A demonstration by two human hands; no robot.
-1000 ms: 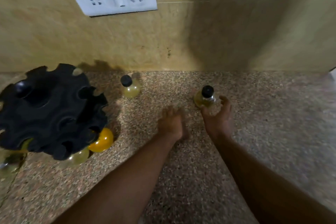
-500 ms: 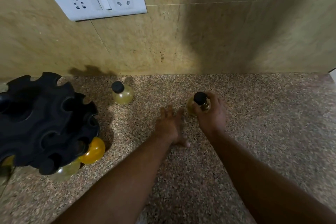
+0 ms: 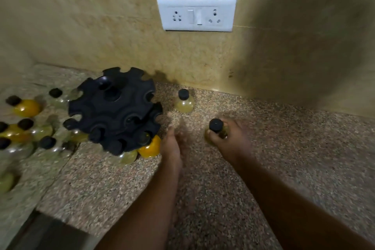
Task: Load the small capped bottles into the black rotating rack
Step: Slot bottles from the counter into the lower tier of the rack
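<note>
My right hand (image 3: 231, 140) grips a small round bottle (image 3: 216, 128) with a black cap and yellowish liquid, just above the speckled counter. My left hand (image 3: 172, 146) is blurred, fingers stretched forward, holding nothing, just right of the black rotating rack (image 3: 115, 111). The rack's notched top is tilted; an orange bottle (image 3: 150, 148) and a pale bottle (image 3: 127, 157) hang at its lower edge. Another pale capped bottle (image 3: 184, 101) stands alone near the wall.
Several more capped bottles, orange (image 3: 26, 106) and pale (image 3: 41, 131), cluster on the counter left of the rack. A white switch and socket plate (image 3: 196, 14) is on the tiled wall. The speckled counter (image 3: 284, 148) stretches to the right; its front edge shows at lower left.
My right hand has closed round the bottle and lifted it slightly. My left hand moved toward the rack. The view swung left, bringing the bottles left of the rack into sight.
</note>
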